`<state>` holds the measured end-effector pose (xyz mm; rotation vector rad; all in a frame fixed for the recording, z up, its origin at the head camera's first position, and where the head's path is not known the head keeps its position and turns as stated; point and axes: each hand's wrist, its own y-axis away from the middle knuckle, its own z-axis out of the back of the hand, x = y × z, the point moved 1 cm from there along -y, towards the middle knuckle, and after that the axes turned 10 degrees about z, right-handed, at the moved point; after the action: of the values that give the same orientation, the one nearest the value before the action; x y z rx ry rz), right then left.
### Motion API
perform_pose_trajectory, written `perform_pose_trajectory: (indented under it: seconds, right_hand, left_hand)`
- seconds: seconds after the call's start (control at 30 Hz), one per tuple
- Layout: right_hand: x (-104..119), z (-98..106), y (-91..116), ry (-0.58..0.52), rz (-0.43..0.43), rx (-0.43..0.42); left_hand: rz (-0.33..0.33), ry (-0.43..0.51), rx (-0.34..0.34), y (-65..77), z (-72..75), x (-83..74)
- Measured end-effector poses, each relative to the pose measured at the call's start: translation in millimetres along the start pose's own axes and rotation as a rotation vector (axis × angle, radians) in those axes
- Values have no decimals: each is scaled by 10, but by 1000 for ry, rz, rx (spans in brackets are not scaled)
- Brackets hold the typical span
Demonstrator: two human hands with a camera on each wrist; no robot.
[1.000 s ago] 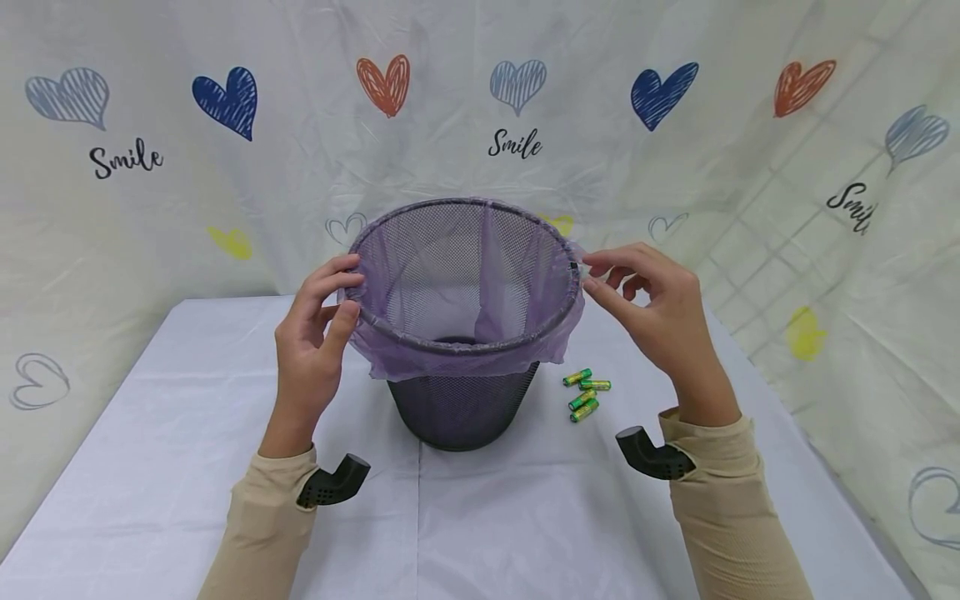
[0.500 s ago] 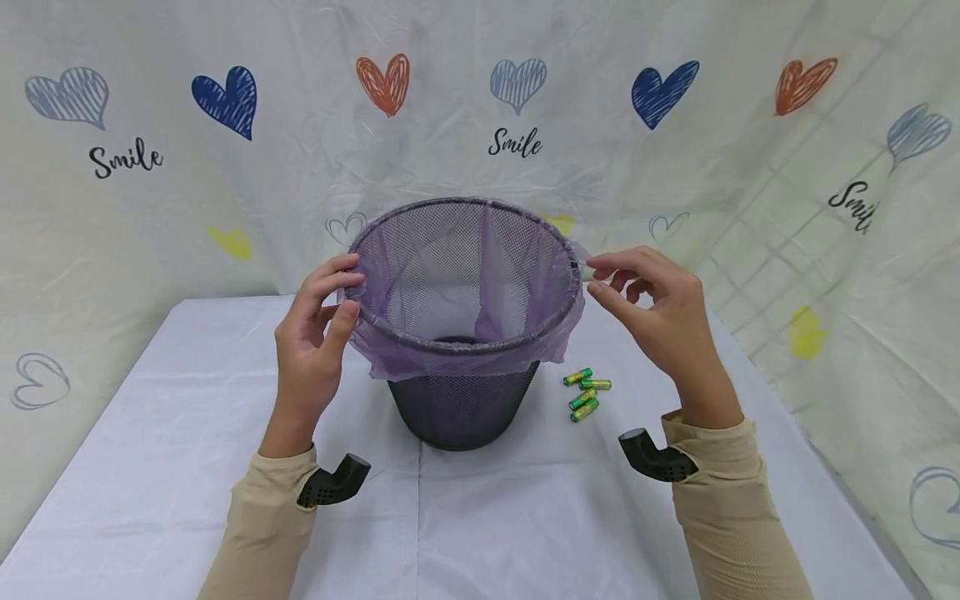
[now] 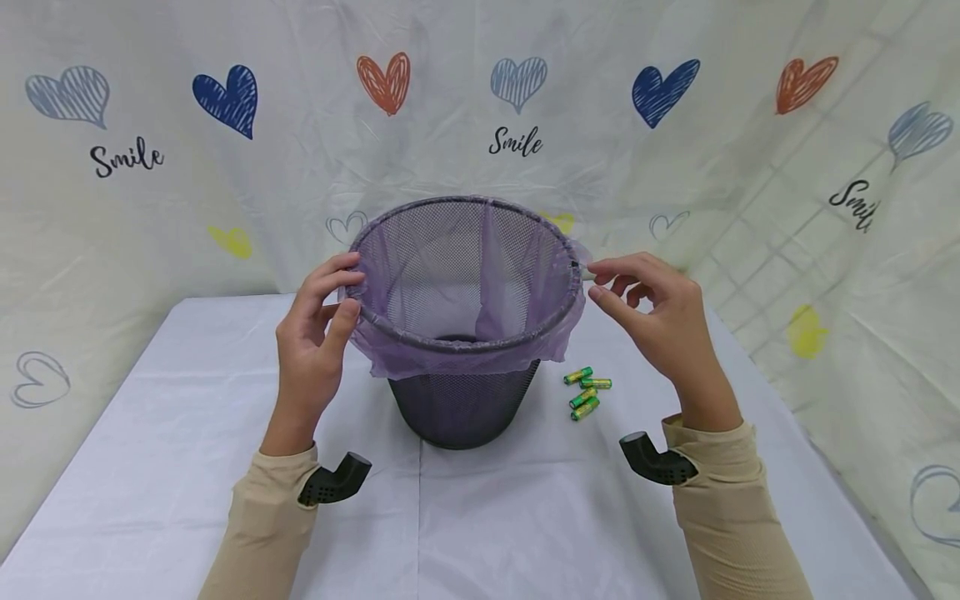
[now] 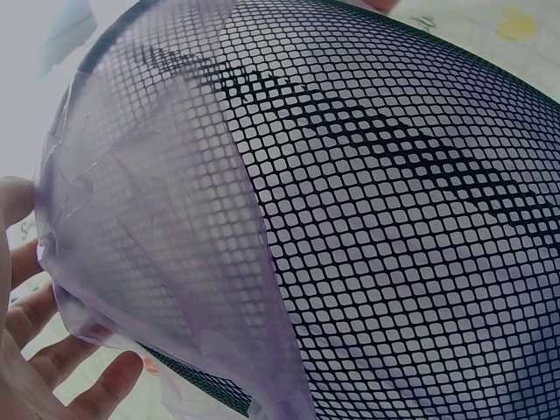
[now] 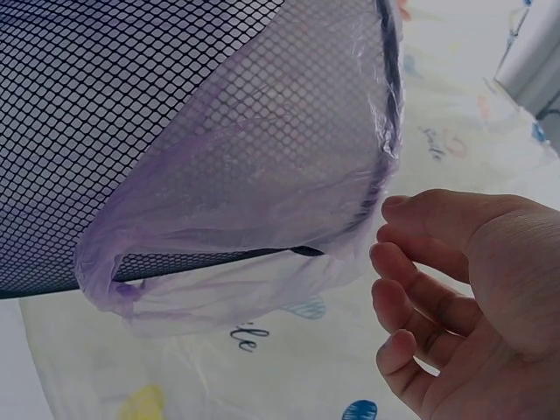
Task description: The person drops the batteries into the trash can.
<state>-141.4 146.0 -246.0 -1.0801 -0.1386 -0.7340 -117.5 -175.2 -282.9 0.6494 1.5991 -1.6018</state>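
A black mesh wastebasket (image 3: 465,408) stands upright on the table, lined with a thin purple trash bag (image 3: 457,360) folded out over its rim. My left hand (image 3: 311,350) is at the left side of the rim, fingertips and thumb resting on the bag-covered edge. In the left wrist view, the fingers (image 4: 61,354) are spread beside the bag's fold. My right hand (image 3: 652,312) hovers just off the rim's right side, thumb and forefinger apart. The right wrist view has its fingers loosely bent beside the bag (image 5: 236,210); a dark part of the rim shows uncovered there.
Several green batteries (image 3: 583,393) lie on the white-covered table (image 3: 187,433), right of the wastebasket. Behind the table hangs a white curtain (image 3: 442,158) printed with hearts and the word Smile.
My right hand has drawn slightly to the right and down, away from the rim. The left hand and the wastebasket have stayed in place.
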Motion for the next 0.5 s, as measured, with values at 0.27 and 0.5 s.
perform_pose_trajectory:
  seconds: [0.27,0.5]
  right_hand:
    - [-13,1,32,-4,-7,-4]
    - [-33,-10,70,-7,-24,-2]
  left_hand:
    - [4,-10,-2,5,2,5]
    - [6,-13,-2,5,4,9]
